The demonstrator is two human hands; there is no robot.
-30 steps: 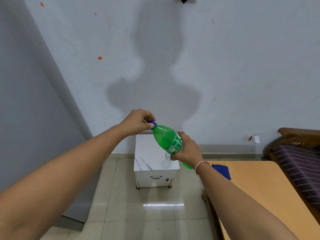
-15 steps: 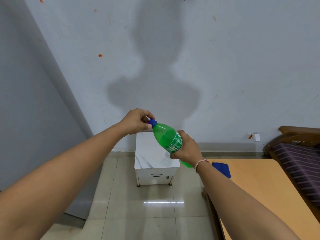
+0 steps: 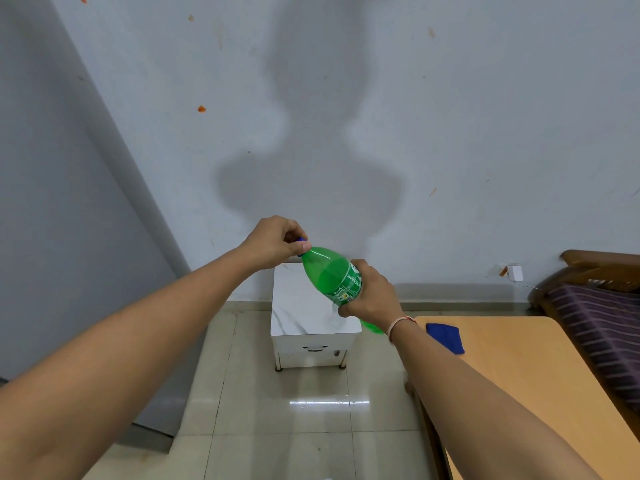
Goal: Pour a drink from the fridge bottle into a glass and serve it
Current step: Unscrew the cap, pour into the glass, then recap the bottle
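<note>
The step in hand looked to be unscrewing the cap, and doing it well called for a firm hold on the body so that only the cap turned, with the neck kept raised so that nothing spilled when the seal broke; a fizzy drink, if it was one, would want a slow first turn. The left hand (image 3: 277,242) was curled round the blue cap (image 3: 302,244), fingers and thumb pinching it, so that only a sliver of blue showed. The right hand (image 3: 370,295) gripped the green bottle (image 3: 329,273) round its labelled middle, fingers wrapped over the label. The bottle was held in the air in front of the person, above the small white counter (image 3: 301,310) by the wall and apart from it. Its long axis ran on a slant, the capped neck pointing up and to the left, the base down and to the right behind the right wrist. Something clear, possibly the glass, showed on that counter just under the right hand, too hidden to tell. A blue cloth (image 3: 445,337) lay on the wooden table (image 3: 526,375) at the right.
</note>
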